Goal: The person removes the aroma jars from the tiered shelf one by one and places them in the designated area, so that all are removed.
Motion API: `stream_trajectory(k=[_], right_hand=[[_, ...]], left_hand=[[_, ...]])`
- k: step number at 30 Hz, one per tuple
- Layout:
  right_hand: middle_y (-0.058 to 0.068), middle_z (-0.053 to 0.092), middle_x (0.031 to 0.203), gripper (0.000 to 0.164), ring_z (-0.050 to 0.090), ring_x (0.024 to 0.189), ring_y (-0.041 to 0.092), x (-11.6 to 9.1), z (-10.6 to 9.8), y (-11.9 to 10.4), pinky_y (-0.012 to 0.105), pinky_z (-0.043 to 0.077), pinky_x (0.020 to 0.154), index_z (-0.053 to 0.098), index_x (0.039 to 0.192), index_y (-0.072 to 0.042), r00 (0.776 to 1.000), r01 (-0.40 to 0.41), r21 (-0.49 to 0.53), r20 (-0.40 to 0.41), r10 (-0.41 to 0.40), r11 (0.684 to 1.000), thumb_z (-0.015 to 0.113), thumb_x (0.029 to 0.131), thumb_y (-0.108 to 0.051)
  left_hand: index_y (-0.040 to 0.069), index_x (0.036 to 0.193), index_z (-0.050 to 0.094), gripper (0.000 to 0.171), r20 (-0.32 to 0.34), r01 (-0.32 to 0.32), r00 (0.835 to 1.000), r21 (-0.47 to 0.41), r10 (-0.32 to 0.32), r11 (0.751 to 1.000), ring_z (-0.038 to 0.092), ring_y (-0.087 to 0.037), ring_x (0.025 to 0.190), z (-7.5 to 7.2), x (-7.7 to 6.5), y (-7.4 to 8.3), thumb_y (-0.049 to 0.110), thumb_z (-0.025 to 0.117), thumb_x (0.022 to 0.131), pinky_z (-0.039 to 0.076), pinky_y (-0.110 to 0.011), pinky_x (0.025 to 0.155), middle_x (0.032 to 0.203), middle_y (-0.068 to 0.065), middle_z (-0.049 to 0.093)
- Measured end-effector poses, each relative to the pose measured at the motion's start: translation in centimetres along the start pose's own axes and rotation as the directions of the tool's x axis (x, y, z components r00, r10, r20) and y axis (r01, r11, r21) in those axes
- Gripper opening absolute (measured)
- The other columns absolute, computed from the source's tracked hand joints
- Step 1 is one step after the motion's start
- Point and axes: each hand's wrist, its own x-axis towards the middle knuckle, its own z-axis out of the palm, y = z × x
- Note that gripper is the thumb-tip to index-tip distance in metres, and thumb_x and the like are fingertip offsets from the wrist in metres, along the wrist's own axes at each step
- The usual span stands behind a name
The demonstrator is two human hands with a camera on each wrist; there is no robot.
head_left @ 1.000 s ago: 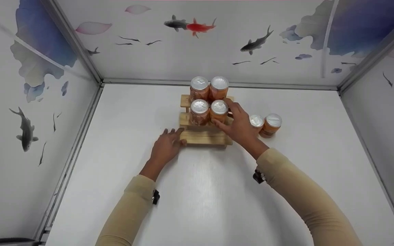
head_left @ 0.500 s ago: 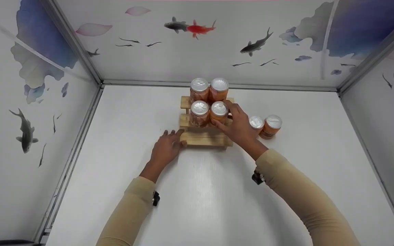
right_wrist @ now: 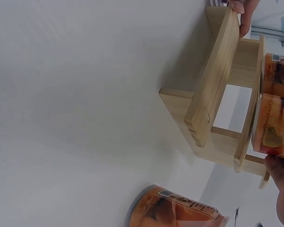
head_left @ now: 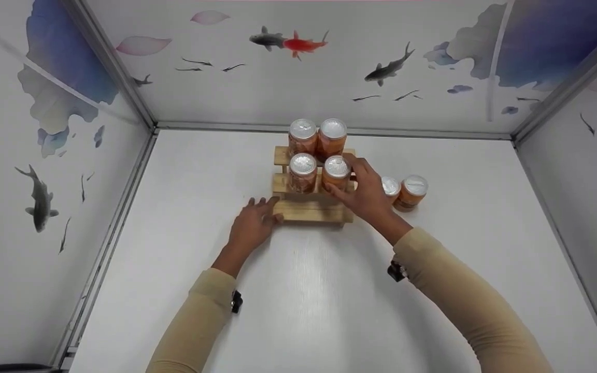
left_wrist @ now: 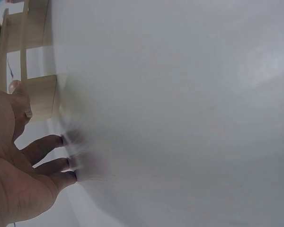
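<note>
A small stepped wooden rack (head_left: 313,211) stands at the back of the table. My right hand (head_left: 367,192) grips an orange-labelled can (head_left: 336,168) with a silver lid, upright at the right of the middle step. Its label shows in the right wrist view, with my right thumb or finger (right_wrist: 280,172) against its side. Another can (head_left: 303,171) stands just left of it, and two more cans, a left one (head_left: 302,135) and a right one (head_left: 332,135), occupy the top step. My left hand (head_left: 251,224) holds the bottom step's left end between thumb and forefinger, its other fingertips (left_wrist: 68,177) on the table.
Two upright cans, one (head_left: 391,187) partly behind my right hand and another (head_left: 412,191) beside it, stand on the white table (head_left: 298,311) right of the rack. Printed panels with fish enclose the back (head_left: 298,93) and both sides.
The can in my right hand has shifted slightly to the right, opening a small gap from its left neighbour. My left hand stays on the rack's end.
</note>
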Motion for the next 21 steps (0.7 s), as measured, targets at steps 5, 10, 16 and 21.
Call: stream_trajectory(k=[5,10,16,21], right_hand=[[0.021,0.065,0.136,0.078,0.071,0.125,0.036,0.0,-0.7,0.2,0.057,0.066,0.097,0.052,0.157,-0.001,1.000,-0.004,-0.009,-0.002,0.004,1.000,0.092,0.094,-0.025],[0.019,0.066,0.138,0.077,0.072,0.126,0.034,-0.2,-1.4,0.4,0.053,0.067,0.097,0.052,0.157,-0.002,1.000,0.008,-0.039,-0.006,-0.008,0.999,0.091,0.095,-0.028],[0.019,0.065,0.140,0.077,0.072,0.126,0.034,-0.5,-2.2,0.8,0.050,0.068,0.097,0.054,0.156,-0.002,1.000,0.008,-0.038,-0.017,-0.008,0.999,0.091,0.094,-0.028],[0.018,0.065,0.139,0.077,0.072,0.125,0.033,-0.6,-3.0,1.1,0.051,0.068,0.095,0.054,0.154,-0.002,0.999,-0.008,-0.063,-0.036,0.005,0.998,0.092,0.093,-0.028]], left_hand=[[0.024,0.160,0.061,0.059,-0.002,-0.013,1.000,-0.011,0.013,1.000,0.041,-0.055,0.160,0.0,0.0,-0.1,0.051,0.067,0.107,0.040,-0.073,0.126,0.163,-0.025,0.056],[0.024,0.159,0.062,0.059,-0.006,-0.019,1.000,-0.005,0.019,1.000,0.042,-0.056,0.159,0.0,0.0,-0.1,0.052,0.066,0.107,0.040,-0.073,0.125,0.162,-0.026,0.056],[0.023,0.158,0.063,0.058,0.000,-0.018,1.000,0.019,0.018,1.000,0.044,-0.056,0.157,0.0,0.0,0.1,0.051,0.066,0.107,0.041,-0.073,0.125,0.160,-0.026,0.058],[0.024,0.158,0.063,0.058,-0.002,-0.023,1.000,0.033,0.023,0.999,0.045,-0.056,0.157,-0.2,0.0,0.2,0.051,0.067,0.107,0.042,-0.073,0.124,0.160,-0.026,0.058]])
